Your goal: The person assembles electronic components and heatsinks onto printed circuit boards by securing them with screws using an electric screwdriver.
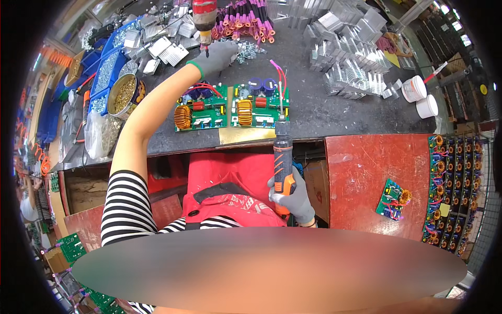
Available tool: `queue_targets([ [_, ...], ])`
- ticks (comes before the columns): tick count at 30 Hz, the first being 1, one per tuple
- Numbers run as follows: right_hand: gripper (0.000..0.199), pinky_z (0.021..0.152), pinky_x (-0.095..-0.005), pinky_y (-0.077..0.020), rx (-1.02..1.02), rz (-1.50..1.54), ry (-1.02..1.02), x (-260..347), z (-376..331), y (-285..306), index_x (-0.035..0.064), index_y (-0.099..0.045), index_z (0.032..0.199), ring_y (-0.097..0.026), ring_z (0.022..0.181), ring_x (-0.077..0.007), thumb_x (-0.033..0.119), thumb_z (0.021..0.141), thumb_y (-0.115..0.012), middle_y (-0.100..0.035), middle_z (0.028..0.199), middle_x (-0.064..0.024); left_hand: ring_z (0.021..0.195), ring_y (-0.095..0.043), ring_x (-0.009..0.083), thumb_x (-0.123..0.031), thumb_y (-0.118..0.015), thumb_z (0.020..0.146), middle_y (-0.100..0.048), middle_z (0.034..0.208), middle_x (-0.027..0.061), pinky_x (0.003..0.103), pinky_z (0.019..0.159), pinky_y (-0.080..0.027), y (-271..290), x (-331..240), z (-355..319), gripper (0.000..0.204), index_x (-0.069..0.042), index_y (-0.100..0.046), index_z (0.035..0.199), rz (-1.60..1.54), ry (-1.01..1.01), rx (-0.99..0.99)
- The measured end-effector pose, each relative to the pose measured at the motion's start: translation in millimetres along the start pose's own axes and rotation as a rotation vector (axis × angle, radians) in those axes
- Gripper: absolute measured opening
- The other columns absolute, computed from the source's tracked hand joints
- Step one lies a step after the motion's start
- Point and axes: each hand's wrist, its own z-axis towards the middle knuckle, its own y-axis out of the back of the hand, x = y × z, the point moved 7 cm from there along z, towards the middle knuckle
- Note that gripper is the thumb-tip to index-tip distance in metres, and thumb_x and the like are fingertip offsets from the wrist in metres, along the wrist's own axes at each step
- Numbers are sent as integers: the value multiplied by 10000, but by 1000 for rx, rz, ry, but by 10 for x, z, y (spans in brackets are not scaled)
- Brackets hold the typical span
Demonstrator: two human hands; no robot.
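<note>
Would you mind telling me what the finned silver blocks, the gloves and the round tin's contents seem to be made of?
The finned silver blocks look like bare extruded aluminium: a bright, matte metallic sheen. The grey gloves, left hand and right hand, appear knitted fabric, perhaps coated. The round tin holds small yellowish pieces, probably brass-coloured metal.

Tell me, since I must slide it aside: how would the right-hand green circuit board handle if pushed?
The right-hand circuit board looks stiff and flat, so it would probably slide whole. Its copper coil and blue capacitors likely make it heavy for its size. The loose pink wire sticking up seems floppy and might snag.
</note>
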Motion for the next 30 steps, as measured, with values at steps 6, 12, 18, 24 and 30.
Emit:
queue_targets([
  [6,501,795,-294,-535,103,-133,6,91,12,-53,22,-503,1217,-641,887,-134,11,764,-715,-661,998,-89,842,-675,256,-116,-607,952,-668,935,140,365,732,-522,349,-295,-1004,109,-23,-619,1006,-580,-197,-362],
  [12,529,784,-323,-515,219,-345,-4,229,-65,-165,14,-541,1218,-649,837,-150,88,745,-764,-680,921,-92,862,-646,133,-147,-634,972,-672,1032,104,276,773,-546,250,-456,-1388,192,-13,-598,1104,-1783,38,-114],
  [18,556,793,-328,-512,190,-329,-25,184,-147,-171,6,-539,1239,-656,841,-164,96,740,-767,-687,917,-102,769,-572,108,-181,-647,960,-634,1044,105,229,677,-485,345,-693,-1562,238,-22,-565,1117,-1974,-37,-15],
  [24,567,821,-282,-490,196,-332,-61,191,-199,-196,15,-524,1263,-590,881,-110,29,734,-730,-638,972,-53,761,-587,97,-171,-643,954,-630,1001,99,217,633,-475,376,-777,-1577,221,-16,-580,1098,-1911,-60,13],
  [30,569,805,-283,-497,193,-348,-4,168,-237,-187,10,-524,1263,-600,857,-115,48,739,-742,-651,946,-60,692,-582,87,-144,-646,927,-654,897,78,218,584,-466,416,-771,-1545,169,3,-626,1008,-1824,-93,57],
])
